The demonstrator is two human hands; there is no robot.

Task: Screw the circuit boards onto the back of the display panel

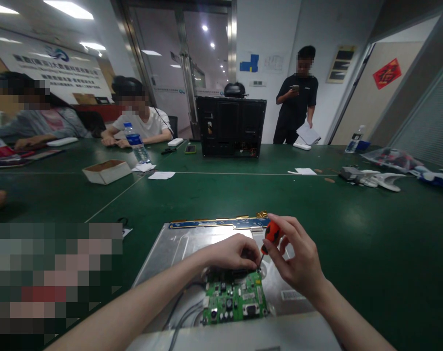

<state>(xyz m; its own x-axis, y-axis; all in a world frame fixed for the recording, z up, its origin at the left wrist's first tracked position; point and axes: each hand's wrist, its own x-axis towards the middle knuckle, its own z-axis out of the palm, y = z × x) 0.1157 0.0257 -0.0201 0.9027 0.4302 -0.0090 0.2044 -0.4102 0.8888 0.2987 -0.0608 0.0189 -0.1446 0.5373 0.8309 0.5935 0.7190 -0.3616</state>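
Note:
A green circuit board (236,295) lies on a silvery metal panel (181,243), with grey cables at its left side. My right hand (296,253) grips a red and black screwdriver (272,236) by its handle; the shaft points down to the board's upper right corner. My left hand (232,251) rests over the board's upper edge, its fingers curled close to the screwdriver tip. What those fingers hold, if anything, is hidden. Along the panel's far edge runs a narrow blue board (206,224).
On the green table (371,234) stand an open box (107,171), a bottle (136,142) and a large black device (231,127). Grey and white parts (369,177) lie at the right. Two people sit at the left; another stands behind the table.

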